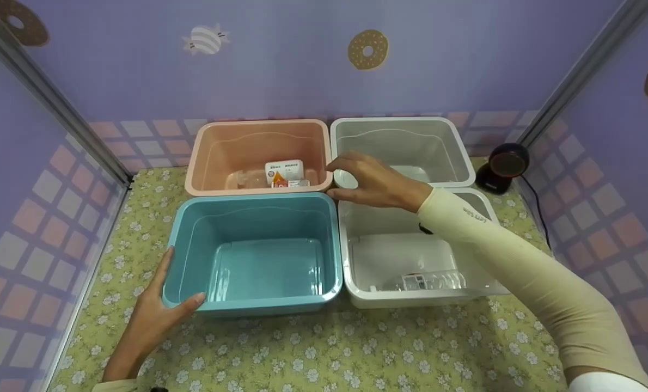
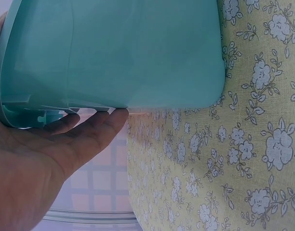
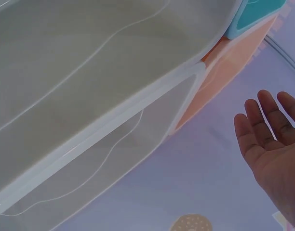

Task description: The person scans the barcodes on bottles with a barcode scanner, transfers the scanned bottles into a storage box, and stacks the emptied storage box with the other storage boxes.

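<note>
Teal plastic bin [image 1: 256,305], near left on the table. Left hand [image 1: 158,310] at its near-left corner: thumb on the near rim, the other fingers fairly straight against the outer side wall, spread wide from the thumb. Left wrist view has fingertips under the lip, along the wall.

Right hand [image 1: 376,182] over the place where the four bins meet, nearest the inner corners. Thumb and fingers apart, fingers slightly bent and relaxed; the wrist view has them side by side before the purple wall [image 1: 280,81]. Cannot tell whether the fingertips touch a rim. Long cream sleeve [image 1: 525,261] crosses above the white bin [image 1: 400,250], near right.

In the white bin: clear plastic bottle [image 1: 438,280] with a printed label, lying along the near wall. Salmon-pink bin [image 1: 215,152], far left, beyond the teal one: white printed packet [image 1: 285,169], and beside it a clear plastic item, too dim to name. Pale grey bin [image 1: 411,142], far right, partly behind the hand.

Under all, yellow-green flowered tablecloth [image 1: 313,354]. Black device [image 1: 506,163] with a round head, right of the grey bin, its cable [image 1: 542,212] along the side wall.
</note>
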Available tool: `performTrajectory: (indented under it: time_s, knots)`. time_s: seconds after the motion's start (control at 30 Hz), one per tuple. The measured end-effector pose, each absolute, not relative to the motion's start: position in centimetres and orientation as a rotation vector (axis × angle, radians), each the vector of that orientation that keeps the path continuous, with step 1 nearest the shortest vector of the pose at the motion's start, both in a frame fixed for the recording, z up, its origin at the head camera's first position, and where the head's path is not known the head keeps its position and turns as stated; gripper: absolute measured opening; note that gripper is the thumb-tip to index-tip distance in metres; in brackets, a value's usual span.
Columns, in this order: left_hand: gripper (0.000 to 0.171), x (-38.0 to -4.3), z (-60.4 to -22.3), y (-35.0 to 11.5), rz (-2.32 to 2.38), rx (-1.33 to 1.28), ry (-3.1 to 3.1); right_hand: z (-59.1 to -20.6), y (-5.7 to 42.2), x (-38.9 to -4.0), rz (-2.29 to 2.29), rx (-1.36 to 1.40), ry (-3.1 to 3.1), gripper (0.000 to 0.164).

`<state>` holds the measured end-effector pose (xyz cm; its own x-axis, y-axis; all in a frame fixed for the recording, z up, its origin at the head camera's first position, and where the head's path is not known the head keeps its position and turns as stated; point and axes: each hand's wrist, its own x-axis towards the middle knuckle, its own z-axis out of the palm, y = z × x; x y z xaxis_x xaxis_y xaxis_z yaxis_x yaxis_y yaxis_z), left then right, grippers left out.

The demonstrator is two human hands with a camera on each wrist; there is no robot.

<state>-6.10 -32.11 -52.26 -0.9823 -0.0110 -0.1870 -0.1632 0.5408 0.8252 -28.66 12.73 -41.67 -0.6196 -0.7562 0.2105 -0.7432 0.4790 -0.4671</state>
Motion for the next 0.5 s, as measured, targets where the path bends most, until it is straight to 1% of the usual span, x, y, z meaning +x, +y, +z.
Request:
performTrajectory:
  time_s: [0.27,0.5]
  knots:
    - [0.115,-6.0,-52.5,-32.2,1.414,-0.180,2.620,-41.9,14.0,-27.2,-0.824,-1.422,2.670,0.049]
    - [0.114,-6.1,-52.3,-32.2,1.426,-0.155,2.619,-42.4,16.0,-25.3,-0.828,-1.458,2.673,0.045]
